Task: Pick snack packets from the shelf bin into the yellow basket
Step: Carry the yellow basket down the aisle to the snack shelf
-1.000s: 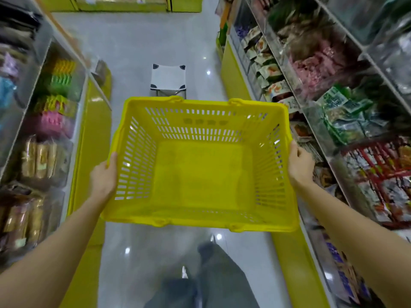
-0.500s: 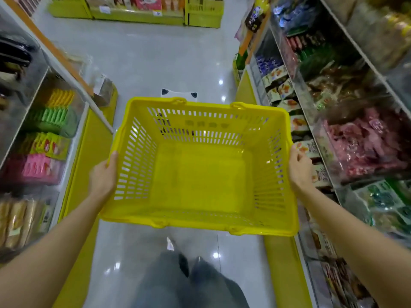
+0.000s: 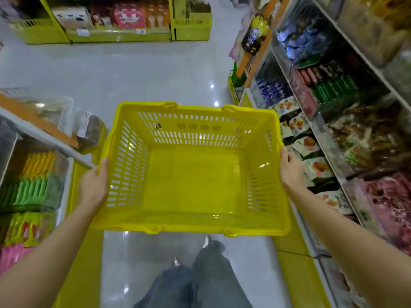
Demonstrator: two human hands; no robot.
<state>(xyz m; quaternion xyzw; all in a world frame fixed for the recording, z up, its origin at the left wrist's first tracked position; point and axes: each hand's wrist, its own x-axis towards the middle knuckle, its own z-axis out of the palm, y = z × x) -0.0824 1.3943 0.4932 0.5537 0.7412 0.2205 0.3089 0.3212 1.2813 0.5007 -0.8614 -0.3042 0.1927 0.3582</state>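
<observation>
Basket: yellow basket (image 3: 200,134), centre of frame, held level over the aisle floor (image 3: 133,74).
Left hand (image 3: 93,187): clamped on the basket's left rim, thumb on top.
Right hand (image 3: 291,172): clamped on the right rim, thumb over the edge.
Snack packets (image 3: 315,167): in the shelf bins at right of frame, just beside the right hand.
Writing: packet print and shelf tags (image 3: 82,32) at upper left, too blurred to read.
</observation>
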